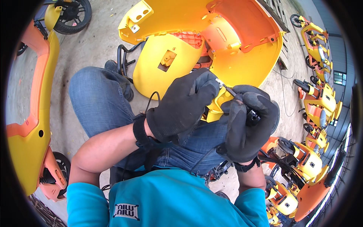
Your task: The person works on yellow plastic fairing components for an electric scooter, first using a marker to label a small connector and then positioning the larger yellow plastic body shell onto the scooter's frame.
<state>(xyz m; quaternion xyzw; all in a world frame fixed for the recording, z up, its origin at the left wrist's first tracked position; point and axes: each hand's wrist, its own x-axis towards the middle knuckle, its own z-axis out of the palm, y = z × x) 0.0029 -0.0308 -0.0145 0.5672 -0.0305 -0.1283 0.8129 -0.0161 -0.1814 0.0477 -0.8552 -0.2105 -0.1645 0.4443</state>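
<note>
Both my hands wear black work gloves. My left hand [181, 108] is closed over a small yellow plastic part [219, 102] resting on my lap. My right hand [247, 125] grips a screwdriver [230, 90] whose thin metal shaft points up and left into that part. A large yellow and orange scooter body shell [234, 45] lies open-side up just beyond my hands. A black cable [151, 99] loops up beside my left wrist.
I sit on the concrete floor in blue jeans [98, 102] and a teal shirt. A yellow-orange scooter [34, 113] stands on the left with a wheel [73, 15] at top left. Several more yellow scooters [317, 98] line the right side.
</note>
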